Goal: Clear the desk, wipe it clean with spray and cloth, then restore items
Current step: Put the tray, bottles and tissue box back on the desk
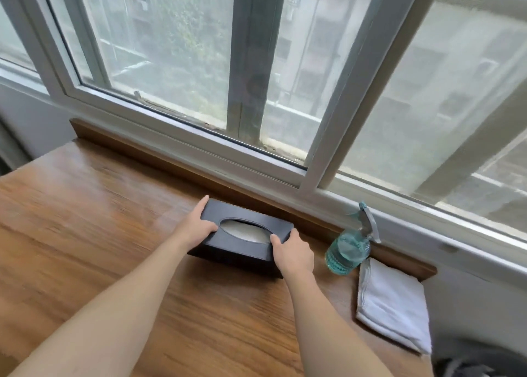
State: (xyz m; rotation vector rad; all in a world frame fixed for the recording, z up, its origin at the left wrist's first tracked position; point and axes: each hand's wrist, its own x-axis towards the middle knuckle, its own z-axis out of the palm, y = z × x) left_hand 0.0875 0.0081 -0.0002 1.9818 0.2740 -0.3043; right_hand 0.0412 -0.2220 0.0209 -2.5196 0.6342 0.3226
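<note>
My left hand [196, 225] and right hand [293, 251] grip the black rectangular tissue box [242, 238] on the wooden bench [85, 219], teal spray bottle [349, 247] at three o'clock. Likely clearing or restoring; next needs a level lift.

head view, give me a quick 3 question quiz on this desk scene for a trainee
1. True or false: both hands grip the black tissue box.
2. Which thing stands closest to the spray bottle? A) folded white cloth B) a laptop C) a mug
3. Fill in: the tissue box lies on the wooden ____.

Key
1. True: the left hand holds its left end and the right hand its right end.
2. A: the cloth lies just right of the bottle, at the desk's right edge.
3. desk, close to the raised back ledge below the window.
</note>
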